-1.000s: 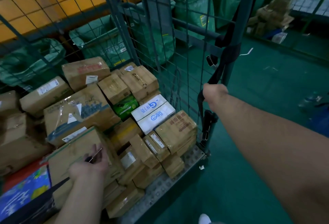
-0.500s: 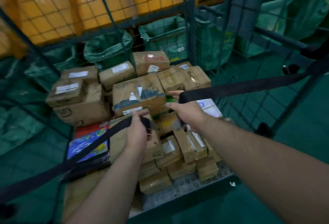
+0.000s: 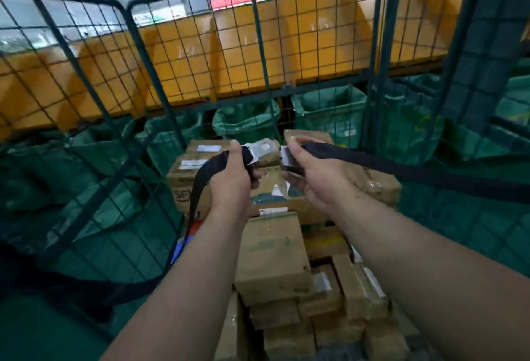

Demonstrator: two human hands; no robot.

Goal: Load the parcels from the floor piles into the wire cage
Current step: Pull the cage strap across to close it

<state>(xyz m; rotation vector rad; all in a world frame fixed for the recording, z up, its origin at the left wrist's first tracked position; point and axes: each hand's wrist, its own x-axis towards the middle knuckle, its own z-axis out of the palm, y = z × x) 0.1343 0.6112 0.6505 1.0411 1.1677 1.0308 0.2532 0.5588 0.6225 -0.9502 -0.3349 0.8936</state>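
Two strap halves point(image 3: 401, 170), apart half a second ago, now nearly meet mid-frame: your left hand point(image 3: 232, 180) grips the tongue point(image 3: 262, 150) end, your right hand point(image 3: 312, 178) the buckle point(image 3: 287, 157). Parcels point(image 3: 272, 260) sit stacked in the cage point(image 3: 378, 45), lower centre. Loading looks done.

Left hand point(image 3: 231, 177) and right hand point(image 3: 312, 173) gripping strap buckle halves point(image 3: 259, 153), above parcels point(image 3: 272, 257)
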